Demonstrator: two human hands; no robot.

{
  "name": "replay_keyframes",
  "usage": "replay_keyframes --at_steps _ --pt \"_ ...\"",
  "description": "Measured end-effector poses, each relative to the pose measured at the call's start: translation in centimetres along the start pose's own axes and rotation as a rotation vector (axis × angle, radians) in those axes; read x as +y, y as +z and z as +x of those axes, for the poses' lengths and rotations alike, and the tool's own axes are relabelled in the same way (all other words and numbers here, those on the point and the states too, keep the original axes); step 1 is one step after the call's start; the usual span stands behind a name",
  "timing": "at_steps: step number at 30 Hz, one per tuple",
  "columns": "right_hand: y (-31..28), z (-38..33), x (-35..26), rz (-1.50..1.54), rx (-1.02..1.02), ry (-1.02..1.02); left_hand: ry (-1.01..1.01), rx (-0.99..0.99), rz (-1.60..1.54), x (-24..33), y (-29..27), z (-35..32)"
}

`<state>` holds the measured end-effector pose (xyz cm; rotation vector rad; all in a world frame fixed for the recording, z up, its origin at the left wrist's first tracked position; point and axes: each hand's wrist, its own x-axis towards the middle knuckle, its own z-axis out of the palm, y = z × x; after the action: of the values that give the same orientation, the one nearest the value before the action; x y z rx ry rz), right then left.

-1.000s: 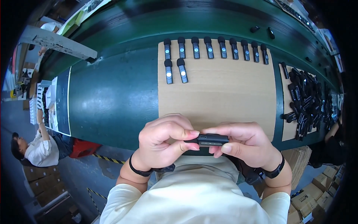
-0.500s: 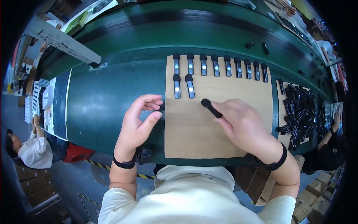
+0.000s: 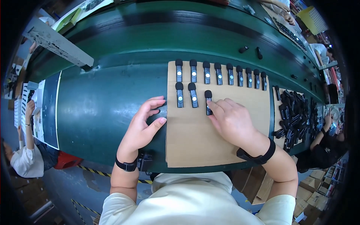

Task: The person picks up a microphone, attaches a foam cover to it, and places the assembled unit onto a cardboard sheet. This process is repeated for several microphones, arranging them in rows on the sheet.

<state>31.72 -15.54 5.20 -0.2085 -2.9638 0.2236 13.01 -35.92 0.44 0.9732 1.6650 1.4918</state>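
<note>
On the cardboard sheet point(image 3: 221, 150), a row of several small black clip-on microphones point(image 3: 207, 75) with foam tops and pale round spots runs along the far edge. Below its left end lie two more, one of them a microphone point(image 3: 193, 98) tilted slightly. To the right of these, my right hand point(image 3: 234, 122) pinches another microphone point(image 3: 208, 96) between thumb and fingers, foam end pointing away from me, at the sheet's surface. My left hand point(image 3: 140, 123) rests at the sheet's left edge, fingers apart and curved, holding nothing.
A heap of black microphones point(image 3: 294, 116) lies on another cardboard piece at the right. Two loose black ones point(image 3: 259, 53) lie on the green bench point(image 3: 108, 108) beyond. A metal post point(image 3: 60, 45) stands far left. Co-workers sit at both sides; a person's hand point(image 3: 328, 122) shows right.
My right hand has moved left and turned the microphone from slanted to nearly straight, in line with the second row. The left hand stays open by the sheet's edge. The view has shifted slightly.
</note>
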Motion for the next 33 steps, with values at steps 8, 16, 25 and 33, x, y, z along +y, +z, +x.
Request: replay_keyframes --at_steps 8,16,25,33 --pt "0.0 0.8 1.1 0.027 0.09 0.043 -0.008 -0.073 -0.011 0.0 0.2 0.1" --pt "-6.0 -2.1 3.1 0.067 0.092 0.075 0.042 -0.023 0.087 2.1 -1.6 0.2" --pt "-10.5 -4.2 17.0 -0.13 0.057 0.147 0.347 -0.195 0.696 11.5 -2.9 5.8" --pt "-7.6 2.9 26.6 -0.336 -0.113 -0.008 0.246 -0.427 0.803 14.8 4.5 18.7"
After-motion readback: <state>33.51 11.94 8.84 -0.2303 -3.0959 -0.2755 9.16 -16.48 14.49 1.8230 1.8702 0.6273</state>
